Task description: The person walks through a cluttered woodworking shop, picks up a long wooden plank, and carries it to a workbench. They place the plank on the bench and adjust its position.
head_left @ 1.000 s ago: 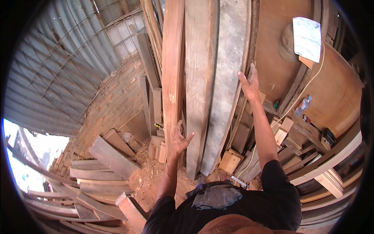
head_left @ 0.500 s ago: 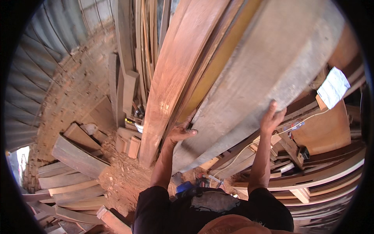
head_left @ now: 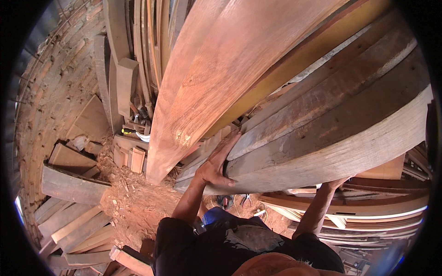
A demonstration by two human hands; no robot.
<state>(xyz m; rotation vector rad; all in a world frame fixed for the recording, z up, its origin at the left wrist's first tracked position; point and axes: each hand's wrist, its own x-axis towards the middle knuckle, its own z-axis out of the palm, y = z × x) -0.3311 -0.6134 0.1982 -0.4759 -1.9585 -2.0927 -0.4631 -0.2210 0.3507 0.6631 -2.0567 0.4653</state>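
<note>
A long, thick grey wooden plank (head_left: 317, 158) slants from in front of me up to the far right, its pale face toward me. My left hand (head_left: 216, 168) is closed round its near left part, thumb on the pale face and fingers stretched over the top. Under the plank's lower edge, farther right, my right hand (head_left: 335, 184) bears it from below; its fingers are mostly hidden behind the wood. Beyond the grey plank lie a yellowish board (head_left: 258, 87) and a broad reddish-brown plank (head_left: 207, 96) that stands at a slant, touched by neither hand.
Wood shavings (head_left: 138, 202) cover the floor to the left, beside stacked offcuts (head_left: 76, 225). Upright boards (head_left: 117, 41) lean by a rough brick wall (head_left: 60, 78). Pliers (head_left: 246, 199) lie on the floor near me. Stacked curved frames (head_left: 368, 211) fill the right side.
The grey plank has tipped, its broad face giving way to its edge and near side. My right hand has moved right and down to its underside. The whole view has shifted.
</note>
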